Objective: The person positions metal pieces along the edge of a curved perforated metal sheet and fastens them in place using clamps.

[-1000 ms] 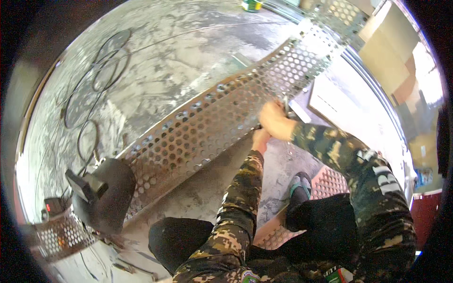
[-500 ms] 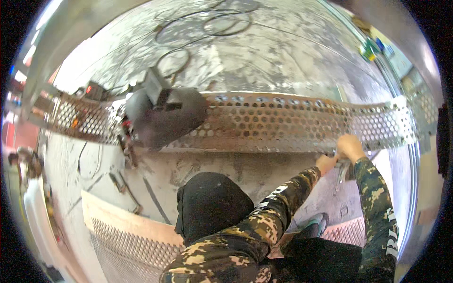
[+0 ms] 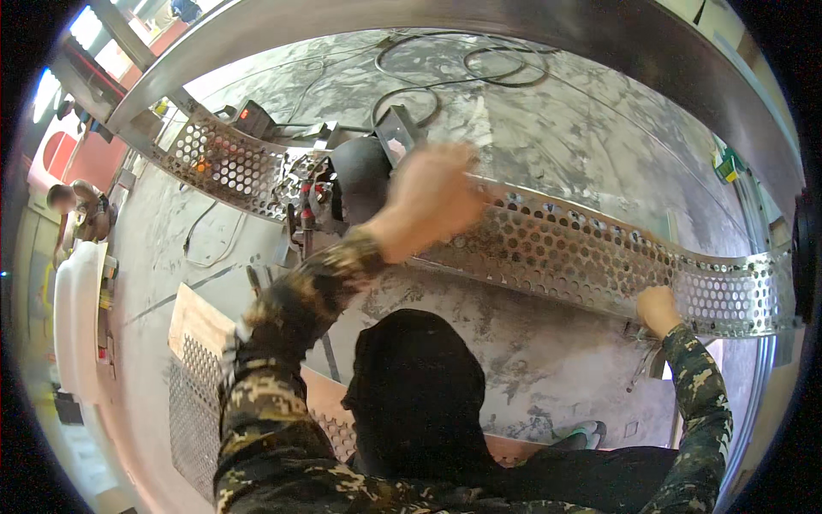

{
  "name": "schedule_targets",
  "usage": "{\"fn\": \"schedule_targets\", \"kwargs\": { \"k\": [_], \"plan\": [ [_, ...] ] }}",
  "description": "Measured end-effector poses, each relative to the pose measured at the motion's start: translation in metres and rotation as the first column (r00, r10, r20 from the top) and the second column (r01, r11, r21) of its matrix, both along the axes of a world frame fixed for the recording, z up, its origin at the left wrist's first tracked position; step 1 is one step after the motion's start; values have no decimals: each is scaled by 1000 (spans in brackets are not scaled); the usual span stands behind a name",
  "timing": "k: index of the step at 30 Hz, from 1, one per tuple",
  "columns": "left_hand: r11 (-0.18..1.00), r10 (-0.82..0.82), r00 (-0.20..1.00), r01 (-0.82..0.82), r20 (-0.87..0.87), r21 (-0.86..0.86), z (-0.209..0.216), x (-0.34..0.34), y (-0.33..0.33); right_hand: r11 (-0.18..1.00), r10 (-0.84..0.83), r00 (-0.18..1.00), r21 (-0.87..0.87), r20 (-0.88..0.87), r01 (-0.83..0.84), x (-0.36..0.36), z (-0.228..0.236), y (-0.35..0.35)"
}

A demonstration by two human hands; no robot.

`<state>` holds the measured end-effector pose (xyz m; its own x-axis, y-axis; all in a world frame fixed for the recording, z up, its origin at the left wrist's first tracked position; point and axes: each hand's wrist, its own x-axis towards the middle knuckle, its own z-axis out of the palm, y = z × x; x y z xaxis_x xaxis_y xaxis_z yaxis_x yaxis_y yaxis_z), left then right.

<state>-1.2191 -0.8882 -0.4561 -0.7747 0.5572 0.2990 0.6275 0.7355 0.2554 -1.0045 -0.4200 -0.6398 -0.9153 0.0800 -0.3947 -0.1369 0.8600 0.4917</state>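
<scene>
My left hand (image 3: 432, 201) is smeared by motion above the perforated metal panel (image 3: 556, 257), beside a dark welding helmet (image 3: 361, 176) that lies on it. Its fingers are too blurred to read, and the hand and wrist hide part of the helmet and panel. My right hand (image 3: 658, 310) is closed at the panel's near edge, toward the right end. Beneath that fist hangs a thin metal piece (image 3: 638, 364); what the fingers grip is hidden.
Red-handled tools (image 3: 308, 201) lie on the panel left of the helmet. A metal beam (image 3: 479, 17) arches across the far side. Black cable (image 3: 505, 79) coils on the floor. Another perforated sheet (image 3: 190, 411) lies near left. A person (image 3: 84, 210) is at the far left.
My left hand has left my right hand and swung left and up to the helmet. My right hand stays at the panel's near edge. The whole view has shifted and tilted.
</scene>
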Motion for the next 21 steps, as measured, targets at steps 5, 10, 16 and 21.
{"fn": "schedule_targets", "kwargs": {
  "k": [5,10,16,21],
  "plan": [
    [831,525,845,-535,104,151,-60,-16,-121,994,34,999,-100,-10,-35,-25,19,-50],
    [716,439,822,-564,363,412,-101,-16,-113,969,39,997,-247,67,-22,-43,5,-81],
    [725,463,886,-368,-17,582,-73,25,-149,868,284,957,-411,-52,-280,-63,19,-139],
    [653,677,724,-509,-130,562,-52,120,-230,793,222,960,-542,-169,-279,-53,27,-132]
  ]
}}
